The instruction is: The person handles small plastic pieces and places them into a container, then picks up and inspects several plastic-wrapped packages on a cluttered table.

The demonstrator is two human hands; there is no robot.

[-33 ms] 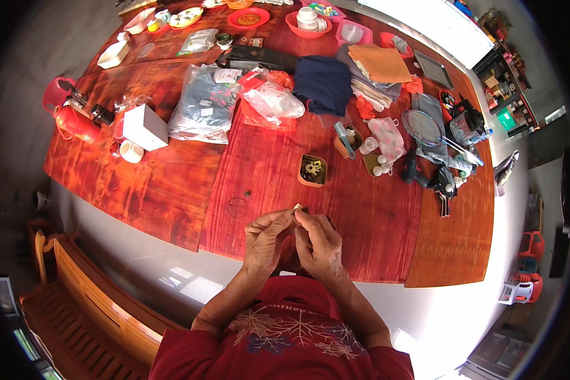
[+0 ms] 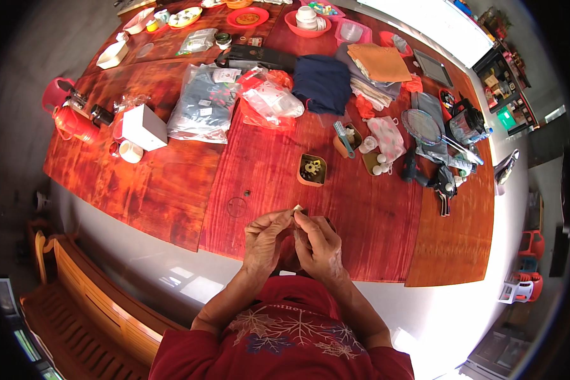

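My left hand (image 2: 263,242) and my right hand (image 2: 320,246) meet just over the near edge of the red wooden table. Thumb and fingers of both are pinched together around a small pale piece (image 2: 297,207). Only its light tip shows between the fingertips, so its kind cannot be made out. Beyond the hands stands a small square tin (image 2: 313,185), brownish with a dark inside, holding yellowish and black bits. A tiny dark object (image 2: 247,192) lies on the wood to the left of the tin.
A white box (image 2: 144,130), a cup (image 2: 131,152) and a red thermos (image 2: 76,123) stand at left. Bagged clothing (image 2: 202,104) and folded dark cloth (image 2: 322,85) lie farther back. To the right are a brush (image 2: 344,139), small bottles and a racket (image 2: 422,126). A wooden bench (image 2: 95,291) is lower left.
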